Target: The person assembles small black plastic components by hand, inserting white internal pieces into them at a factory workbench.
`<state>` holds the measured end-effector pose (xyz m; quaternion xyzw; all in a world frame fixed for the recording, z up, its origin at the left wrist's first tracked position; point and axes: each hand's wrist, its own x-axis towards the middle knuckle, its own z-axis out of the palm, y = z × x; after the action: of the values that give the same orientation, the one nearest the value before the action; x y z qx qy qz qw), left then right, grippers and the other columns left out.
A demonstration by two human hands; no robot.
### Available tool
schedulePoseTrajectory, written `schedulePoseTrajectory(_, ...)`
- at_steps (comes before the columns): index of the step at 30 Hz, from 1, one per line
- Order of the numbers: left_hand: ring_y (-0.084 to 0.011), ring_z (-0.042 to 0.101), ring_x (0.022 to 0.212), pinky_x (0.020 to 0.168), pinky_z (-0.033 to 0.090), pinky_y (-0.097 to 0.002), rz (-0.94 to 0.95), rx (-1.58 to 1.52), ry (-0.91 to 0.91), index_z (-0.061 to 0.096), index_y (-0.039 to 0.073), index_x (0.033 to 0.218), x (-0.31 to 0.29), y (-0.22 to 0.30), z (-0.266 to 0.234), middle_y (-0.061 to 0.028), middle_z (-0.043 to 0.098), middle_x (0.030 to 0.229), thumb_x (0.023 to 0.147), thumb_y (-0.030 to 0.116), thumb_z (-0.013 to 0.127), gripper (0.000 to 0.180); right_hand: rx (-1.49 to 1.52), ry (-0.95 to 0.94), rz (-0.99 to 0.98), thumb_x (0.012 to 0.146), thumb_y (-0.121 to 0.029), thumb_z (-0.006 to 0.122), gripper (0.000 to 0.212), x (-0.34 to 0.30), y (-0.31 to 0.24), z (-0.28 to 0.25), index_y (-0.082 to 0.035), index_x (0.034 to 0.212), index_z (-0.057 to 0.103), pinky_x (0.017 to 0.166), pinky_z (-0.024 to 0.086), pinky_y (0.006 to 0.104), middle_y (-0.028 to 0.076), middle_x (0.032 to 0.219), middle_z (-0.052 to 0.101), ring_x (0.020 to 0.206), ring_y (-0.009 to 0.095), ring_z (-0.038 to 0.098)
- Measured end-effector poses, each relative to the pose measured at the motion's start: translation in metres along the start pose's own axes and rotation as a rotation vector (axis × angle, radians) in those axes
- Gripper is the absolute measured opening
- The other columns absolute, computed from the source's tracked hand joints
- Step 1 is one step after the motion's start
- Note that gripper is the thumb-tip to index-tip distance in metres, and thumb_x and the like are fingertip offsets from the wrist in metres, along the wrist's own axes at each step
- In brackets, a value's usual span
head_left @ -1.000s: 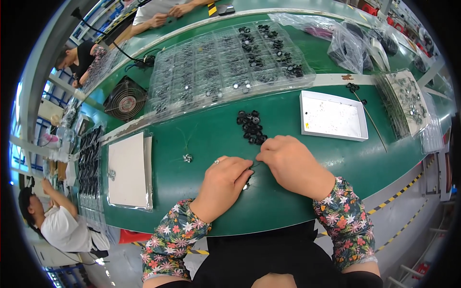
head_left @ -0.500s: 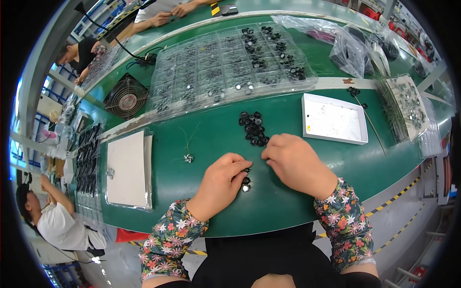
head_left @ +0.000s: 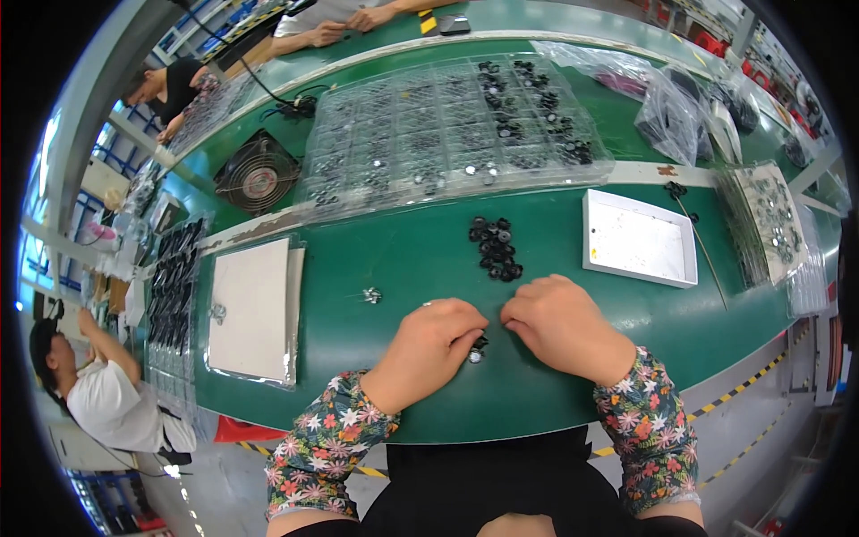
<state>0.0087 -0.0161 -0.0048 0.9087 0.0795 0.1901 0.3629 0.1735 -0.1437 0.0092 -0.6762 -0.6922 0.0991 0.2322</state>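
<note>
On the green tabletop [head_left: 385, 242], my left hand [head_left: 429, 349] bends its thumb and fingers together over a small black round part [head_left: 477, 353] with a shiny silver face. Part of that piece is hidden by the fingertips. Close by on the right, my right hand [head_left: 568, 324] has its thumb and forefinger pressed together. Whatever may be between them is too small to make out. Just beyond both hands lies a loose pile of small black round parts [head_left: 494, 242]. A little silver cluster of parts [head_left: 372, 295] sits to the left of my left hand.
A white shallow box [head_left: 640, 274] lies to the right. Behind the pile stands a clear compartment tray [head_left: 456, 186] with many small parts. Bagged grey cards [head_left: 250, 313] lie left, near a black fan [head_left: 260, 177]. A thin rod [head_left: 711, 259] lies far right. Co-workers sit beyond and left.
My right hand has come away from the black pile toward my left hand, which stays at the small black part. The whole view has shifted slightly.
</note>
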Motion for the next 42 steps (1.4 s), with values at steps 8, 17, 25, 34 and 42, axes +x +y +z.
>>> schedulePoseTrajectory(8,-0.0291,0.061,0.081,0.073,0.049,-0.0366,-0.025,0.262,0.208,0.067,0.004,0.088,-0.001,-0.004,-0.032,-0.0114,0.065,0.085,0.076,-0.001,0.064,0.013,0.018,0.091,0.012,0.077,-0.009,0.064,0.002,0.001,0.001,-0.003,-0.008,0.077,0.064,0.072,0.045,0.0381,0.007,0.073,0.059,0.075,0.027,0.058)
schedulePoseTrajectory(17,-0.0318,0.06,0.079,0.07,0.048,-0.0397,-0.306,0.543,0.184,0.067,0.001,0.083,-0.021,-0.029,-0.074,-0.0131,0.065,0.082,0.074,0.008,0.07,0.012,0.097,0.197,-0.014,0.075,-0.004,0.066,0.008,0.008,-0.002,-0.006,-0.004,0.082,0.063,0.07,0.045,0.0374,0.01,0.075,0.061,0.073,0.029,0.057)
schedulePoseTrajectory(25,-0.0277,0.063,0.075,0.07,0.05,-0.0366,-0.377,0.348,0.202,0.068,0.003,0.083,-0.029,-0.027,-0.068,-0.0118,0.067,0.082,0.074,0.006,0.068,0.009,0.177,0.278,-0.067,0.075,-0.004,0.066,0.008,0.024,-0.009,0.008,-0.004,0.083,0.064,0.07,0.045,0.0374,0.008,0.079,0.063,0.074,0.027,0.059)
schedulePoseTrajectory(34,-0.019,0.064,0.071,0.063,0.048,-0.029,-0.356,0.15,0.311,0.067,0.002,0.087,-0.032,-0.021,-0.061,-0.008,0.067,0.08,0.076,0.004,0.067,0.011,0.062,0.12,-0.108,0.074,-0.014,0.07,0.011,0.081,-0.038,0.04,-0.007,0.082,0.068,0.08,0.042,0.0382,0.005,0.088,0.062,0.088,0.024,0.057)
schedulePoseTrajectory(42,-0.012,0.063,0.07,0.059,0.043,-0.0233,-0.429,-0.084,0.281,0.068,0.003,0.089,-0.038,-0.03,-0.064,-0.0052,0.068,0.081,0.077,0.005,0.068,0.013,0.124,0.138,-0.098,0.07,-0.017,0.074,0.015,0.093,-0.045,0.047,-0.007,0.079,0.068,0.085,0.04,0.0385,0.005,0.089,0.062,0.088,0.023,0.057)
